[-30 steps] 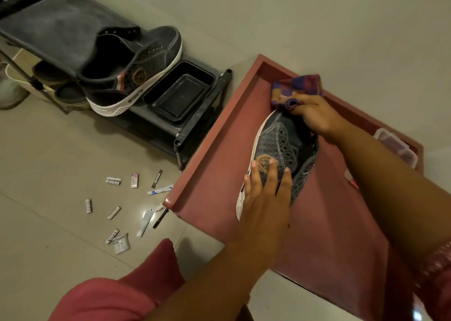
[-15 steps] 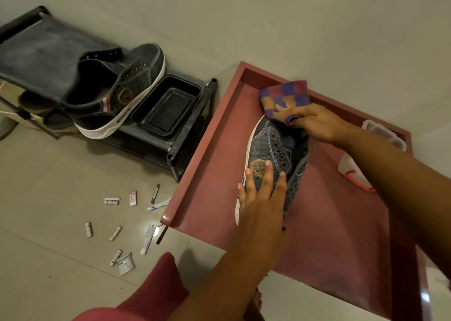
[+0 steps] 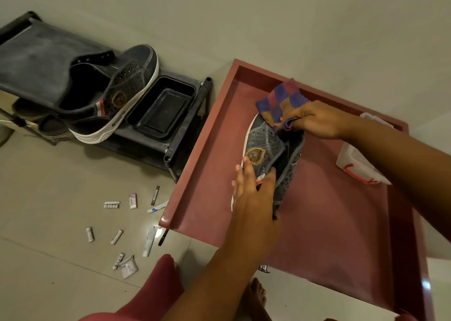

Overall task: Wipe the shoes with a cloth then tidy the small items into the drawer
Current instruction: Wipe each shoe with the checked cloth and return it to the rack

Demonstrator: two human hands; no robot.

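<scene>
Left hand at 6 o'clock of frame centre, fingers straight, thumb hooked over heel collar of grey patterned canvas sneaker. Right hand at 2 o'clock, fingers curled, pinching purple-and-orange checked cloth. Both forearms bare, extended forward.

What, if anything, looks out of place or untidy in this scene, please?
The small items, little tubes, packets and pen-like sticks, lie scattered on the floor tiles beside the red drawer, not inside it. The second shoe also sits tilted on the black rack.
</scene>
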